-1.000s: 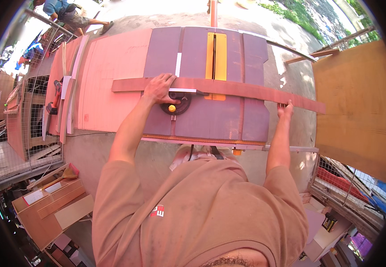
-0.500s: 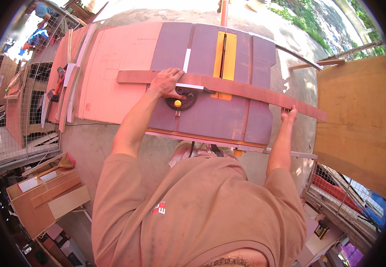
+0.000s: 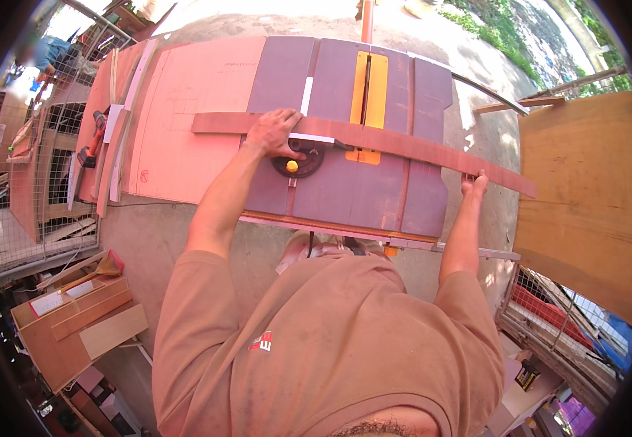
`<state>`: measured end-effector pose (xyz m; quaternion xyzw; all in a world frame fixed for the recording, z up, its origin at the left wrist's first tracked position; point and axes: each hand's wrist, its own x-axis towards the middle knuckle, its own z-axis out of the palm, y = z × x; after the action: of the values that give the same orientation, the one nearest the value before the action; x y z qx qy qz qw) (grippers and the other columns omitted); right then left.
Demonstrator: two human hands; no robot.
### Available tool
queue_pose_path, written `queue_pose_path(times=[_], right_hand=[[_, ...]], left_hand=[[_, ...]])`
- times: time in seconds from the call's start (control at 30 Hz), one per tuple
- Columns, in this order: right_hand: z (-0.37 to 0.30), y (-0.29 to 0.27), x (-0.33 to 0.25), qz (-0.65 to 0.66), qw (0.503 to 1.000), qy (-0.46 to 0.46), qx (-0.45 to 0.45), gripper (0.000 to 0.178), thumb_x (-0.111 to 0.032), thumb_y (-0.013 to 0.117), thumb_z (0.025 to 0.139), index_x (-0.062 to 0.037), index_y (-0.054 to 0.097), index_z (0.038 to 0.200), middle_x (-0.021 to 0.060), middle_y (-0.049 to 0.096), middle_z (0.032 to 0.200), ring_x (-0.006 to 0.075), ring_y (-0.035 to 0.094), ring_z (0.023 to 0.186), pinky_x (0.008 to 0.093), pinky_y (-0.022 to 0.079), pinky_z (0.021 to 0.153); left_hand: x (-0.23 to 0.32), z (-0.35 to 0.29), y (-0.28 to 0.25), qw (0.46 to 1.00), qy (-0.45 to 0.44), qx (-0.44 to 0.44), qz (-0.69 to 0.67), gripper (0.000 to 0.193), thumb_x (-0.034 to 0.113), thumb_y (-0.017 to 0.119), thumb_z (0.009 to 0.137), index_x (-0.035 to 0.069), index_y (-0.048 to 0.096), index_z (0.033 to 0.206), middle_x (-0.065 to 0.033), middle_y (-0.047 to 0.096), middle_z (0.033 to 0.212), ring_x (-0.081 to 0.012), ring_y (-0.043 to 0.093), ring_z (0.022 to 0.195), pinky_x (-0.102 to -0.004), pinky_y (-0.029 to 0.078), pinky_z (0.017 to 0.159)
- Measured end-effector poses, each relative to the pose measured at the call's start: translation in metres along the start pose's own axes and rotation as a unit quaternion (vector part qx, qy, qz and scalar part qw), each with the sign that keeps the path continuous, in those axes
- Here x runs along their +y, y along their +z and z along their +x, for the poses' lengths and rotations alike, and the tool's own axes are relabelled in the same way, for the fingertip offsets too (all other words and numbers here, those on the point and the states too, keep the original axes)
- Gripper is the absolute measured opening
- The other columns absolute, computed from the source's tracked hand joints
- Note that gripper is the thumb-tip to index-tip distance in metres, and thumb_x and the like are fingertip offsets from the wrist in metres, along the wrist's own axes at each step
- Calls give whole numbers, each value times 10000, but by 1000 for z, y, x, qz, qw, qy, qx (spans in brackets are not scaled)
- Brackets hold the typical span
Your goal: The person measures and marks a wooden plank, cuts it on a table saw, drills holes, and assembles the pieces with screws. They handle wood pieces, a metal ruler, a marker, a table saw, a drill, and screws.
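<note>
red-and-white tee logo (image 3: 261, 341), left hand (image 3: 271, 134) pinching plank (image 3: 389, 142) against miter gauge (image 3: 307, 162), right hand (image 3: 474, 183) by right end, can't tell its grip

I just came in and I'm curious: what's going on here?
A person is holding a long board across a saw table. The left hand grips the board, its thumb at the black gauge. The right hand holds it near the right end, which sticks out past the table. The board crosses over part of the yellow plate.
</note>
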<state>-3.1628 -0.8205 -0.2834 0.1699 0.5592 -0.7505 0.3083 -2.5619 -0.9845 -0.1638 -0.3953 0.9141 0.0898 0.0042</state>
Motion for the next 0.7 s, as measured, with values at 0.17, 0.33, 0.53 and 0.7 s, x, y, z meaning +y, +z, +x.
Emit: queue_pose_path(times=[0.17, 0.33, 0.53, 0.7], right_hand=[[0, 4, 0, 0, 1000, 4, -7, 309, -228, 537, 1086, -85, 580, 1357, 81, 636, 1266, 260, 633, 1109, 532, 522, 956], [-1, 9, -1, 4, 1000, 2, -4, 312, -219, 547, 1081, -82, 583, 1359, 81, 640, 1265, 266, 638, 1106, 528, 527, 942], [-1, 14, -3, 13, 1000, 4, 7, 305, -212, 551, 1076, -83, 591, 1349, 86, 641, 1257, 263, 634, 1111, 529, 523, 932], [-6, 19, -3, 4, 1000, -10, 24, 297, -208, 551, 1071, -83, 592, 1338, 91, 645, 1244, 266, 634, 1104, 529, 516, 934]], left_hand=[[-3, 5, -1, 1000, 4, -5, -2, 1149, 756, 856, 637, 44, 533, 1478, -147, 567, 1473, -348, 552, 1362, -492, 466, 1145], [-4, 8, -3, 1000, 9, -4, 10, 1166, 790, 835, 634, 38, 539, 1474, -126, 577, 1454, -318, 557, 1346, -467, 467, 1149], [-4, 11, -6, 1000, 3, -8, -7, 1142, 763, 850, 639, 51, 538, 1475, -134, 578, 1456, -329, 564, 1338, -480, 472, 1139], [-6, 13, -6, 1000, 6, -4, -10, 1138, 761, 852, 637, 53, 541, 1472, -134, 580, 1456, -331, 564, 1341, -481, 477, 1133]])
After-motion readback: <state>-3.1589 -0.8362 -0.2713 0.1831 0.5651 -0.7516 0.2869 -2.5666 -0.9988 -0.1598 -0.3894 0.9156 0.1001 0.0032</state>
